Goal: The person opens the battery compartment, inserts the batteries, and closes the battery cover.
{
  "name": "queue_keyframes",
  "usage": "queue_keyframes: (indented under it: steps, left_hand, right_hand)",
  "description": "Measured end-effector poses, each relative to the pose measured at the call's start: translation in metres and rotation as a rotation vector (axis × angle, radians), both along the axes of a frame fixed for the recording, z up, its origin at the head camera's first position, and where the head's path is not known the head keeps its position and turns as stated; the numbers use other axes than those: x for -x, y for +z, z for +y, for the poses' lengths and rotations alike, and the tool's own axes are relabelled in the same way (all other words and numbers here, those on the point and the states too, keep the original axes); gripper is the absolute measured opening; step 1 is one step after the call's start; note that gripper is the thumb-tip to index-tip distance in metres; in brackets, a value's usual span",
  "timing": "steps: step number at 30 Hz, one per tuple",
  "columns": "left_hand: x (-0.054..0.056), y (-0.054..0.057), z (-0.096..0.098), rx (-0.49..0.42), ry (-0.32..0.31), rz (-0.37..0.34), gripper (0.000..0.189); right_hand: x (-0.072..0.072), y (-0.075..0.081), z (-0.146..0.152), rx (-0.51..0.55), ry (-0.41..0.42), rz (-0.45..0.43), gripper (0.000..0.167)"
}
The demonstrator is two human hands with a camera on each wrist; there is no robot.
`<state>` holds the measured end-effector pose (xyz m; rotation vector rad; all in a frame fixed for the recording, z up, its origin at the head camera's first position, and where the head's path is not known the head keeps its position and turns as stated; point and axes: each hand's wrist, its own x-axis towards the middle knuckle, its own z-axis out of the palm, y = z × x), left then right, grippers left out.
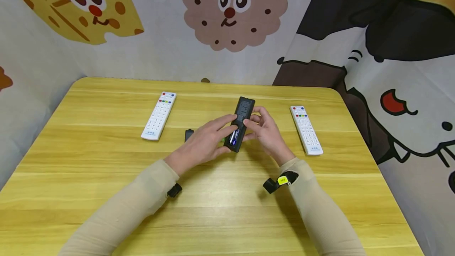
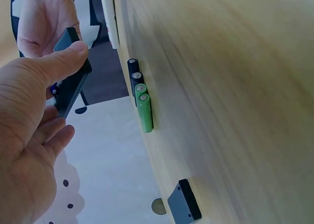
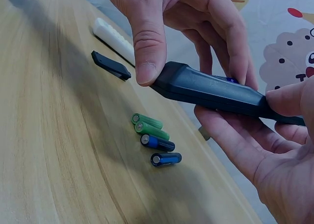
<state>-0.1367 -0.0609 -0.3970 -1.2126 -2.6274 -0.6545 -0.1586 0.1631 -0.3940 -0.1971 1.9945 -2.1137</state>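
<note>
A black remote control [image 1: 243, 110] is held above the table, its back turned up and the battery compartment uncovered. Blue batteries [image 1: 234, 137] lie inside that compartment. My right hand [image 1: 266, 131] grips the remote from the right, thumb on its back and fingers beneath. At the compartment end, my left hand [image 1: 202, 141] pinches it, with the thumb on the end edge and fingertips over the batteries. Below, several loose batteries stand out in the right wrist view: green batteries [image 3: 151, 131] beside dark blue batteries [image 3: 159, 142], lying in a row on the table.
A black battery cover [image 3: 111, 65] lies on the wooden table [image 1: 220, 216], partly behind my left hand in the head view. One white remote [image 1: 158, 116] lies to the left, another white remote [image 1: 306, 130] to the right. A cartoon-printed cloth [image 1: 160, 58] hangs behind the table.
</note>
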Motion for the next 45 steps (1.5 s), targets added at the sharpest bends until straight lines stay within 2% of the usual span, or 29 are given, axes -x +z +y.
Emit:
queue_keyframes:
  steps: [20, 29, 37, 45]
  left_hand:
    - [0.0, 0.002, 0.0, 0.051, -0.01, 0.066, 0.07]
    - [0.0, 0.002, -0.001, 0.053, -0.009, 0.054, 0.07]
    - [0.001, 0.004, -0.007, 0.072, -0.005, 0.007, 0.071]
    - [0.003, 0.004, -0.013, 0.061, 0.0, 0.006, 0.072]
  right_hand:
    - [0.001, 0.0, 0.002, -0.004, -0.027, -0.003, 0.026]
    - [0.0, 0.001, 0.002, -0.014, -0.019, -0.008, 0.029]
    - [0.001, 0.001, 0.001, -0.018, -0.003, -0.037, 0.032]
    - [0.001, -0.001, 0.0, -0.019, 0.002, -0.043, 0.031]
